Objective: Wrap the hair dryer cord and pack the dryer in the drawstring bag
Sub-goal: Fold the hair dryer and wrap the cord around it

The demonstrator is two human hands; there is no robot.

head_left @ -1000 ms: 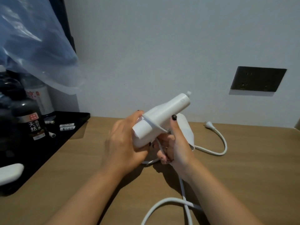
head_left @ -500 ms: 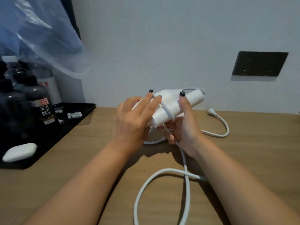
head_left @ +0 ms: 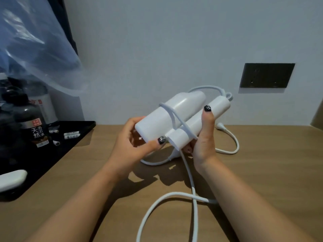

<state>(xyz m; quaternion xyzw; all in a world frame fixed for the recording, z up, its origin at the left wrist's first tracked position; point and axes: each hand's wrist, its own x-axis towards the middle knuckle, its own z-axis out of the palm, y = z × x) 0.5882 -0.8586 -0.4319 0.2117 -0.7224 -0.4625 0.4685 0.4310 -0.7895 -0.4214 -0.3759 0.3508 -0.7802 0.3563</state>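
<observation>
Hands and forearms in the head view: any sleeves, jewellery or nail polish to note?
Both forearms are bare, with no sleeves, watch or bracelet in view. The left hand and right hand wear dark, glittery nail polish on the thumbnails; other nails are mostly hidden.

Both hands hold the folded white hair dryer (head_left: 176, 117) above the table (head_left: 262, 163) — cord (head_left: 174, 119) looped across it.

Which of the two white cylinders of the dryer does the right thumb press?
The narrower cylinder, nearer the wall socket; right hand holds it.
</observation>
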